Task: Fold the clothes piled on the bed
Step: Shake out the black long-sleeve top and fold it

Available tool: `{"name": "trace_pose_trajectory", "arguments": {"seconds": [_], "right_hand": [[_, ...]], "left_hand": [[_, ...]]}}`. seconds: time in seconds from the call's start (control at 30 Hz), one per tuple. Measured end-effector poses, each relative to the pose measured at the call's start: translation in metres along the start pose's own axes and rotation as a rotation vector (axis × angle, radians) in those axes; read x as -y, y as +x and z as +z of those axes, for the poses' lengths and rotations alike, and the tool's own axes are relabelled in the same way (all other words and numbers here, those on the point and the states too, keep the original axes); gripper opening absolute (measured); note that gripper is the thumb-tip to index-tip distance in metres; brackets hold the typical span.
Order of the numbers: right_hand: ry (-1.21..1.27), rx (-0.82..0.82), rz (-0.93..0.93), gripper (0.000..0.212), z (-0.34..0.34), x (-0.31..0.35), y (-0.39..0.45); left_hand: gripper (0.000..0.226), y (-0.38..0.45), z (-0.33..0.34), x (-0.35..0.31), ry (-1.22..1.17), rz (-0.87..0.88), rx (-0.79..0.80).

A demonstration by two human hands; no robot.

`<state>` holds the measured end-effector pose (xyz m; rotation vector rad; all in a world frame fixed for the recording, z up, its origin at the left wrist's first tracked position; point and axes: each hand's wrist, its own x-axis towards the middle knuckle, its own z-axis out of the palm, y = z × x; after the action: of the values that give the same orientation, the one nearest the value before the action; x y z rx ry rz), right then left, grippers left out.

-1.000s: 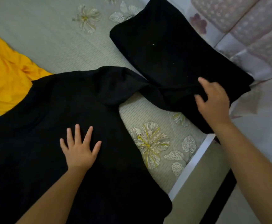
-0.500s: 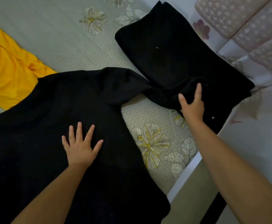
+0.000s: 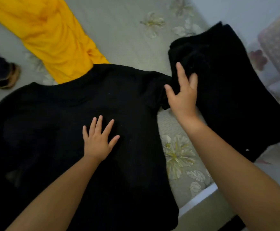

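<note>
Your left hand (image 3: 99, 140): fingers spread flat, palm pressing down on the chest of the black shirt, closest to you.
Black shirt (image 3: 56, 139): the garment you are folding; it lies spread face-up across the bed, its body reaching toward you and its neckline on the far side.
Your right hand (image 3: 183, 95): just beyond and to the right, fingers curled around a bunch of black cloth at the shirt's right sleeve (image 3: 160, 90); I cannot tell exactly how much fabric you hold.
Folded black garment (image 3: 232, 90): a dark stack just right of that sleeve, touching or overlapping it under your right hand.
Risk, wrong cloth: black on black hides the boundary, so you may well have caught the stack's edge along with the sleeve; pulling would then drag the folded piece open.
Risk, shifting: if your left palm lifts early, a tug on the sleeve could slide or wrinkle the shirt.
Bed sheet (image 3: 177, 155): pale grey with flower prints, bare between shirt and stack; the mattress edge sits near right.
Yellow garment (image 3: 52, 35): further off, upper left, unfolded, its lower end tucked under the shirt's collar, so it may shift with it.
Far left edge: a dark item with a tan part, too blurred to name.
</note>
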<state>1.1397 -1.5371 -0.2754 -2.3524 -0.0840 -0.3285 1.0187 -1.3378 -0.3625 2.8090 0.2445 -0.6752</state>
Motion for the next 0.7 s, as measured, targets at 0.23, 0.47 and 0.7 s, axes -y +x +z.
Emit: {"name": "trace_pose_trajectory", "arguments": {"seconds": [0.23,0.47,0.7], "right_hand": [[0.051,0.386,-0.57,0.052,0.119,0.132,-0.048],[-0.368,1.188,-0.936,0.078,0.187,0.14,-0.155],[-0.671,0.877,-0.727,0.071,0.144,0.065,-0.135]], "left_hand": [[0.052,-0.085,-0.022,0.124,-0.121,-0.292,-0.246],[0.055,-0.169,0.0,0.216,-0.162,-0.423,-0.433],[0.045,-0.156,0.001,0.196,-0.165,-0.25,-0.583]]}}
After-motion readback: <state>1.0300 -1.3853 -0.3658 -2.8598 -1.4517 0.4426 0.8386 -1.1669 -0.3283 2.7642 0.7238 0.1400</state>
